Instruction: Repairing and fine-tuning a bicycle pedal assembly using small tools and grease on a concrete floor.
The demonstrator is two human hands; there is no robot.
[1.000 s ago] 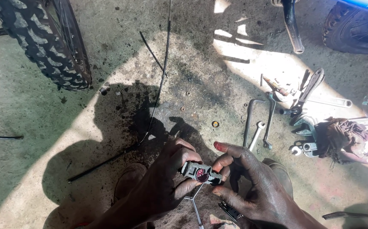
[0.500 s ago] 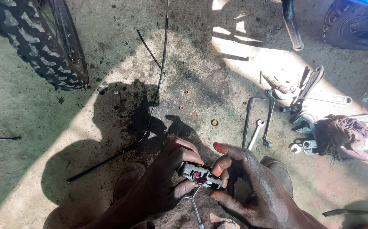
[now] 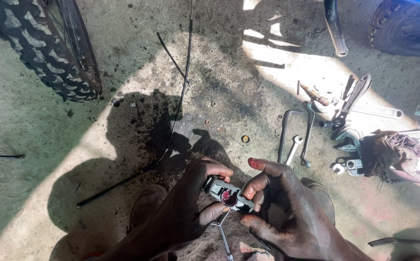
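A small dark metal part (image 3: 228, 195) with a reddish round opening is held low in the view between both hands — the left hand (image 3: 183, 212) is clamped on its left end, the right hand (image 3: 287, 208) on its right end, fingertips closed around it. A thin rod (image 3: 223, 232) hangs just below the part. On the stained concrete floor (image 3: 50, 145), a black cable (image 3: 178, 106) is laid past a knobby tyre (image 3: 45, 48). Wrenches (image 3: 299, 135) and a rag (image 3: 389, 152) are scattered to the right — well apart from the hands.
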